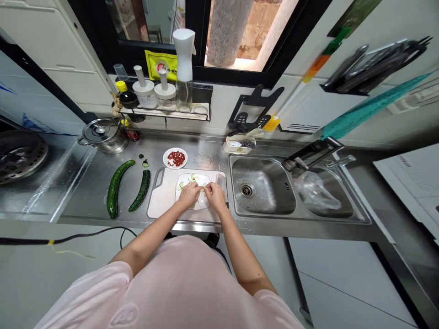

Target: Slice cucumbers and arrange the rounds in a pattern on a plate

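My left hand [190, 194] and my right hand [215, 196] meet over a square white plate [197, 204]. Their fingertips pinch together at a small pale green cucumber slice [202, 188], partly hidden by the fingers. Other thin cucumber slices [180, 185] lie curved around the plate, with a bit of red among them at the far side. Beneath the plate is a pale cutting board [164, 201] with a grey handle. Behind it, a round white plate [165, 161] holds chopped red pieces [176, 158]. A cut cucumber [140, 192] lies left of the board.
Farther left lies a long whole cucumber [115, 192], near a lidded steel pot [104, 136]. To the right is a steel sink [264, 183] with a plastic bag [317, 189] in its second basin. A wall rack [164, 112] carries seasoning jars and a spray bottle [184, 68].
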Motion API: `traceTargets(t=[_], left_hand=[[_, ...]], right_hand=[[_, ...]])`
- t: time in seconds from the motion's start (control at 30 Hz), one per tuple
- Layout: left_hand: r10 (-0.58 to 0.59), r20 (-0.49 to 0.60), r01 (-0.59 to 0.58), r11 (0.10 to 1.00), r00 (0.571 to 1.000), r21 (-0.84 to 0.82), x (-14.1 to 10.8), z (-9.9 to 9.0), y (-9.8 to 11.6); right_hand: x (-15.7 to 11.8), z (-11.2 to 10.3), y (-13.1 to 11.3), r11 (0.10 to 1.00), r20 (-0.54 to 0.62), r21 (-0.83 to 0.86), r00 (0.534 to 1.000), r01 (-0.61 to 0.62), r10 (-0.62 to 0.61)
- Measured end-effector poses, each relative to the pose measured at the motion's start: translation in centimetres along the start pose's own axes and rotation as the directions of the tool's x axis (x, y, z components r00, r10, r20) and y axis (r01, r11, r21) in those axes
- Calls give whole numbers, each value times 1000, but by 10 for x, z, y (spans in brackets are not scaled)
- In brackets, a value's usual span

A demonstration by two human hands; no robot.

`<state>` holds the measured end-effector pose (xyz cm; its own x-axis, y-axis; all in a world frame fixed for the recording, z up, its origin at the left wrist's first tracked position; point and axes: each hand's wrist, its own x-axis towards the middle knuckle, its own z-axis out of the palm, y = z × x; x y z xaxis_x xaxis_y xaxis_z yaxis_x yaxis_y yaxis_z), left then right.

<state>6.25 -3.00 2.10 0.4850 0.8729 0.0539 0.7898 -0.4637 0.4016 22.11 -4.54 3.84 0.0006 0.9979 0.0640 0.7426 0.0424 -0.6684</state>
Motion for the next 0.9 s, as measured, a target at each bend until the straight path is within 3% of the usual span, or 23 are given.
traceTargets(t=[0.17,0.3,0.37,0.47,0.6,0.7,0.9], left_hand=[[-123,-73,118,991,990,-67,2,-6,-20],[-267,-148,252,961,952,-116,7,-16,-46],[-371,-203,349,927,906,-134,11,-24,-63],[-534,-270,514,845,801,-147,18,-36,-89],[-639,-271,627,766,720,-140,29,-51,-120],[-661,-217,659,746,718,-91,40,-60,-134],[-612,-115,621,782,782,64,62,-67,-138]], right_hand=[[-14,1,-2,994,-22,95,999,49,-47],[-23,0,0,993,-30,114,1000,14,-11],[-26,-1,1,993,-35,115,999,-3,7],[-29,-2,3,994,-33,112,999,-13,17],[-31,-2,4,994,-27,108,999,-15,18],[-32,-3,4,994,-27,106,999,-14,17],[-35,-6,2,994,-10,104,999,-46,47]])
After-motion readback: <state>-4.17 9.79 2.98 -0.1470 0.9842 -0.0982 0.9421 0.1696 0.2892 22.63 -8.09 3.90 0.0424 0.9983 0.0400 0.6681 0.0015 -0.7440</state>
